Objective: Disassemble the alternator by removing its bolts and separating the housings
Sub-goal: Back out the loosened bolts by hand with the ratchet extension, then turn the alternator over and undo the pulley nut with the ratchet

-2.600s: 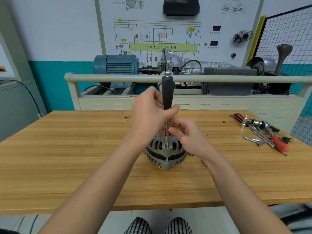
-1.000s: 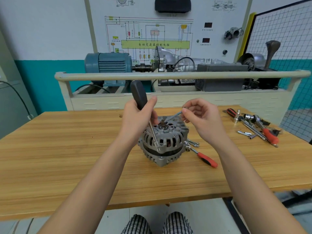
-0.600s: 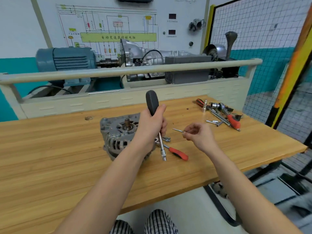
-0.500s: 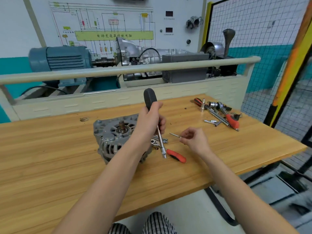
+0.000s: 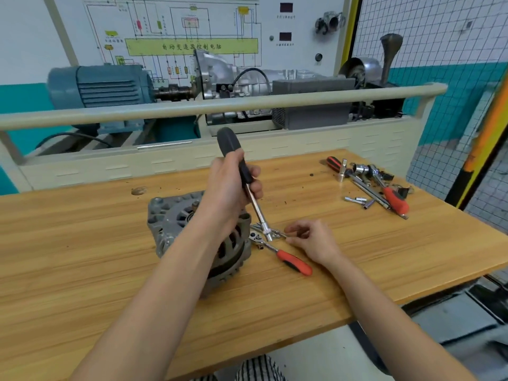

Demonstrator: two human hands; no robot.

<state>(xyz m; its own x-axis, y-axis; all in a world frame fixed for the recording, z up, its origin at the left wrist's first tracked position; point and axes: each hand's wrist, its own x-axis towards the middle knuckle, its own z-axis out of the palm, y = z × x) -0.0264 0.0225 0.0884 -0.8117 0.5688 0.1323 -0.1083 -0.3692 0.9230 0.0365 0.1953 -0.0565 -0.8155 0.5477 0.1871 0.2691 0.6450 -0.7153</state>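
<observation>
**Bolt at the bench beside the alternator**

Wooden workbench (image 5: 82, 270) carries the alternator (image 5: 176, 224), standing left of centre. Above it, the left hand (image 5: 231, 188) grips a black-handled nut driver (image 5: 247, 182), tip angled down. Right hand (image 5: 313, 240) pinches a long bolt (image 5: 279, 234) low over the bench, beside a red-handled ratchet (image 5: 291, 261).

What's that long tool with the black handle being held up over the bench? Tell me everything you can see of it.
It is a black-handled nut driver with a slim silver metal shaft, ending in a small socket tip. The left hand grips its rounded handle. It tilts, handle up and away, tip down to the right, just right of the grey metal alternator, over small metal parts on the wooden bench.
</observation>
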